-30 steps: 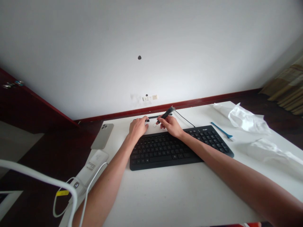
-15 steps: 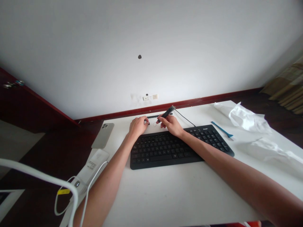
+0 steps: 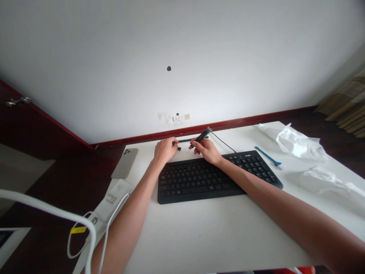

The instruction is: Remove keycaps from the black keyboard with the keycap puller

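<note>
The person's right hand (image 3: 207,150) grips a black corded pen-shaped tool (image 3: 202,137) between thumb and fingers, just past the far edge of a black computer keyboard (image 3: 213,177). The tool's tip points down and toward the left hand, and its upper end tilts up and away. A thin black cable (image 3: 222,145) runs from it toward the right, beyond the keyboard.

The left hand (image 3: 164,150) sits near the keyboard's far left corner, well apart from the right hand's wrist but close to the same work spot. Its fingertips (image 3: 174,142) reach the left end of a narrow black strip (image 3: 184,140), which lies flat beyond the keyboard, between the two hands. I cannot tell whether those fingers are pinching the strip or only touching it.

A small black piece (image 3: 179,148) and a small pale ring (image 3: 187,150) lie just beyond the keyboard, between the hands.

Left of the keyboard lie a silver smartphone (image 3: 124,163), face down with its cameras showing, and a white power bank (image 3: 112,199) with a white cable (image 3: 107,232). To the right of the keyboard are a blue plastic pry tool (image 3: 268,156) and crumpled white plastic sheeting (image 3: 299,146).
</note>
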A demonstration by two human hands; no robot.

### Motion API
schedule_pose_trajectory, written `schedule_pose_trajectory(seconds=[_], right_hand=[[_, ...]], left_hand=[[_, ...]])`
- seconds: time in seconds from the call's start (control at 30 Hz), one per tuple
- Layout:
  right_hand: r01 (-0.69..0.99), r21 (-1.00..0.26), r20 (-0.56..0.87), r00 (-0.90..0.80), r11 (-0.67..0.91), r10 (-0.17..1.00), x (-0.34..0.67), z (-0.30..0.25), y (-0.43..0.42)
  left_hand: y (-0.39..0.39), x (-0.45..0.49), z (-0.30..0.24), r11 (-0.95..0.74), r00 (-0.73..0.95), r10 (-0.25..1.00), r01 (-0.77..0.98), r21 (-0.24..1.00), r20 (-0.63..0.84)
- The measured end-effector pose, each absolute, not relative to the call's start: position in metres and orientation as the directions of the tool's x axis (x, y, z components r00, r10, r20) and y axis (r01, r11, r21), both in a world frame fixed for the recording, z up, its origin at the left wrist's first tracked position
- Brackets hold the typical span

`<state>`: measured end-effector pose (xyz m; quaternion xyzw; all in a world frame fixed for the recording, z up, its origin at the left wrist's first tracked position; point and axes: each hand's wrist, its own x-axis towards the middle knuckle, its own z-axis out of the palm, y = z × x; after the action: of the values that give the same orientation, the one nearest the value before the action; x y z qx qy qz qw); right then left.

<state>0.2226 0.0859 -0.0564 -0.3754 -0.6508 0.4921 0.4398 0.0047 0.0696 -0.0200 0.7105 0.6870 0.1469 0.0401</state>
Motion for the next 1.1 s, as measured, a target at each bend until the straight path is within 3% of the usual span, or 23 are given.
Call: schedule_pose_trajectory(seconds=[0.33,1.1], right_hand=[[0.073,-0.965,0.213,-0.340,0.252,0.916,0.223,-0.055,0.085],[0.078,-0.967,0.202,-0.336,0.241,0.920,0.222,-0.055,0.085]], left_hand=[[0.064,0.010,-0.021,-0.086,0.076,0.995,0.984,0.154,0.068],[0.069,0.009,-0.035,-0.066,0.047,0.991,0.986,0.152,0.125]])
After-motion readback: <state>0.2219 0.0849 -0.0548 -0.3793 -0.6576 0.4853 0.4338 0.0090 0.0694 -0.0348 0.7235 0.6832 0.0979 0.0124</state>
